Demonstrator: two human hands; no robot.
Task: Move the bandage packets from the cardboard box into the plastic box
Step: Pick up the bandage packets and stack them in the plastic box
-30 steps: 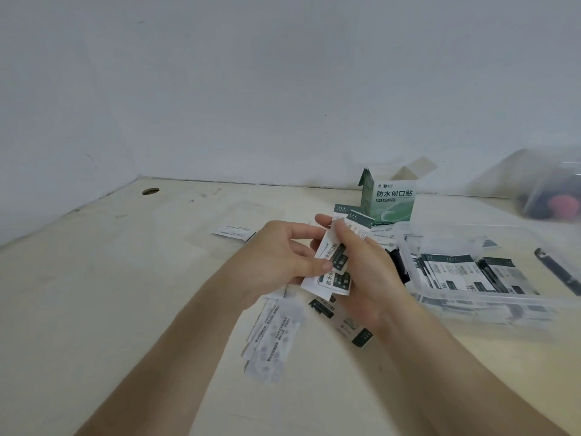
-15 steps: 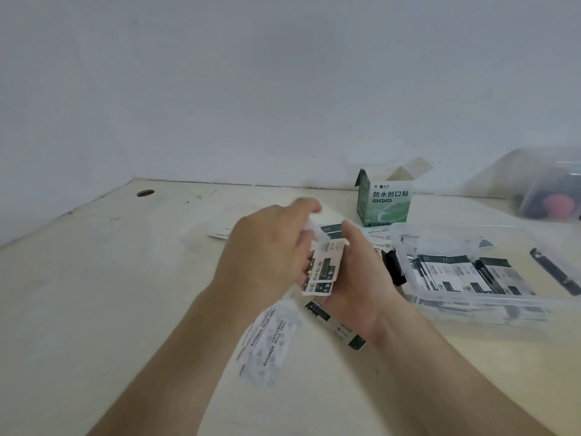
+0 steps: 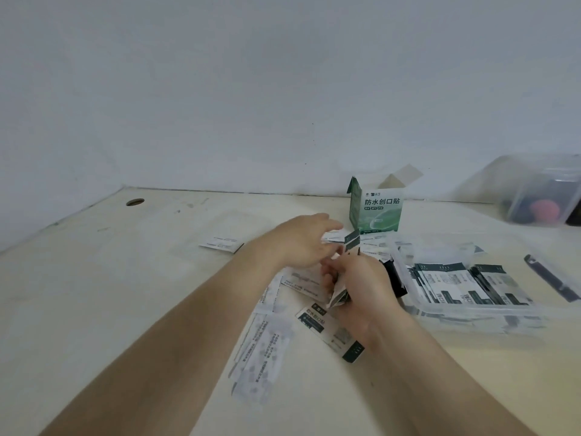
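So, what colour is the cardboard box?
The cardboard box is green and white, with dark lettering; head view.

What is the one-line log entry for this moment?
left hand: over loose packets, grip unclear | right hand: grips packet stack | plastic box: holds packets | cardboard box: upright, open

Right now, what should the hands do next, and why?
Probably the left hand should pinch one loose white bandage packet lying before the green cardboard box and add it to the stack gripped by the right hand: its fingers stretch toward it.
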